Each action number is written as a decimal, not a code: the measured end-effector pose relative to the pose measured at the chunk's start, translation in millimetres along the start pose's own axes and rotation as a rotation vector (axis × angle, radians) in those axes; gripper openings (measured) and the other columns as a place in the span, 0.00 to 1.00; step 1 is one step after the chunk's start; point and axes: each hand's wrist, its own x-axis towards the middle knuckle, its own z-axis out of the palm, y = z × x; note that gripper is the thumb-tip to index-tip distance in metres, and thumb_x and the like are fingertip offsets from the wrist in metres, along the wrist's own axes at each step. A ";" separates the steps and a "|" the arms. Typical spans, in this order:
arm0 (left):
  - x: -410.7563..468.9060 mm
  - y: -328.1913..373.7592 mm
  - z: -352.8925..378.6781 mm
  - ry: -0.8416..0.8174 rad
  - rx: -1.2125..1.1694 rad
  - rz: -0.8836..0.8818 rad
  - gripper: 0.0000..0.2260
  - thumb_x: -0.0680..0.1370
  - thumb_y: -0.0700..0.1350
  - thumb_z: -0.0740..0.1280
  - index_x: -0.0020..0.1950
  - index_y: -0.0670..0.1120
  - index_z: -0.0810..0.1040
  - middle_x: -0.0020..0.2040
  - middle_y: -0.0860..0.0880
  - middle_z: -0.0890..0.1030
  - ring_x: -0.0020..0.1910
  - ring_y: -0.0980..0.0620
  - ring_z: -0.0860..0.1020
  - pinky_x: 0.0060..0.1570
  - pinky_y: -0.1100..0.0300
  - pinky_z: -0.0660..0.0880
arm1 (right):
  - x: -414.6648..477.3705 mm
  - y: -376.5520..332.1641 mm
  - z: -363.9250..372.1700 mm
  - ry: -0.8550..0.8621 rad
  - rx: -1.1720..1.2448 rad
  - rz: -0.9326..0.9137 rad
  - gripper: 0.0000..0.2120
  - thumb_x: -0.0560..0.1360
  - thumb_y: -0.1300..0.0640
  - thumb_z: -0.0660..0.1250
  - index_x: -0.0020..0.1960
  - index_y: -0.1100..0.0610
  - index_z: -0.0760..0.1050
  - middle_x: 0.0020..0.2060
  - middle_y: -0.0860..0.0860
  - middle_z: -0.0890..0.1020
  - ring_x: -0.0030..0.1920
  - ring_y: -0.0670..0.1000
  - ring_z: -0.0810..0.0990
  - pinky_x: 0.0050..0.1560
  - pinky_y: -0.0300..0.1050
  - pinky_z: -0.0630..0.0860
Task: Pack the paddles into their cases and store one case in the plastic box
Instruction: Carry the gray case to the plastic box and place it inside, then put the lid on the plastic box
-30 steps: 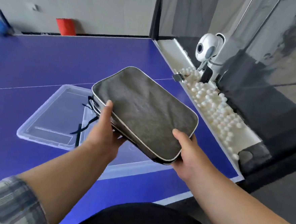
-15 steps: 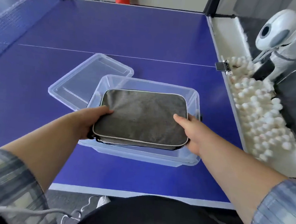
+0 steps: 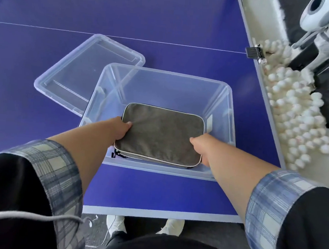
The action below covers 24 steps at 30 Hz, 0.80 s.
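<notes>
Case (image 3: 160,135), soft gray cloth and likely light, lies low inside the clear plastic box (image 3: 227,101), with the left hand (image 3: 118,130) and right hand (image 3: 201,146) fingers gripping its two short ends, the best spots to hold.

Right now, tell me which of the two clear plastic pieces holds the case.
The deep box, right of the flat lid. The grey case lies inside it, gripped by both hands; the lid lies bare on the table, partly behind the box.

You're in a table tennis hall: blue ping-pong table (image 3: 167,17) with white lines, ball-feeding robot (image 3: 315,16), collection tray (image 3: 264,26) heaped with white balls (image 3: 296,122).
</notes>
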 end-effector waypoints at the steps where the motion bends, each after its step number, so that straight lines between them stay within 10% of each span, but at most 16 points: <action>1: 0.7 1.7 1.5 0.034 0.083 0.013 0.21 0.83 0.53 0.58 0.71 0.42 0.70 0.66 0.37 0.76 0.64 0.36 0.75 0.64 0.43 0.72 | -0.1 0.8 0.3 0.006 -0.006 0.000 0.20 0.82 0.54 0.61 0.69 0.64 0.71 0.66 0.63 0.76 0.66 0.64 0.76 0.65 0.58 0.75; 7: -20.3 11.5 4.9 0.150 0.118 0.140 0.24 0.82 0.53 0.61 0.76 0.47 0.62 0.66 0.41 0.76 0.60 0.39 0.76 0.56 0.53 0.72 | -25.1 -17.3 1.8 0.275 -0.043 -0.074 0.27 0.79 0.50 0.66 0.73 0.59 0.67 0.65 0.59 0.77 0.58 0.62 0.79 0.52 0.51 0.79; 15: -67.3 -10.6 -94.1 0.346 0.030 0.795 0.12 0.79 0.55 0.60 0.61 0.63 0.76 0.53 0.63 0.79 0.50 0.63 0.77 0.48 0.69 0.70 | -103.1 -144.4 69.1 0.476 0.074 -0.548 0.27 0.80 0.52 0.65 0.77 0.54 0.64 0.74 0.54 0.70 0.71 0.56 0.71 0.68 0.48 0.68; 21: -6.6 -91.8 -202.0 0.385 0.158 0.496 0.11 0.78 0.53 0.58 0.59 0.62 0.73 0.50 0.57 0.80 0.35 0.56 0.79 0.32 0.61 0.73 | -157.5 -235.6 183.7 0.364 0.193 -0.752 0.23 0.80 0.54 0.64 0.74 0.50 0.69 0.72 0.49 0.73 0.69 0.48 0.71 0.58 0.32 0.62; 24: 29.5 -133.7 -231.7 0.312 0.353 0.390 0.14 0.79 0.51 0.59 0.64 0.58 0.73 0.59 0.55 0.78 0.43 0.50 0.80 0.40 0.55 0.78 | -162.5 -258.0 236.0 0.175 0.196 -0.631 0.23 0.80 0.52 0.63 0.75 0.46 0.67 0.70 0.48 0.73 0.63 0.48 0.75 0.57 0.42 0.73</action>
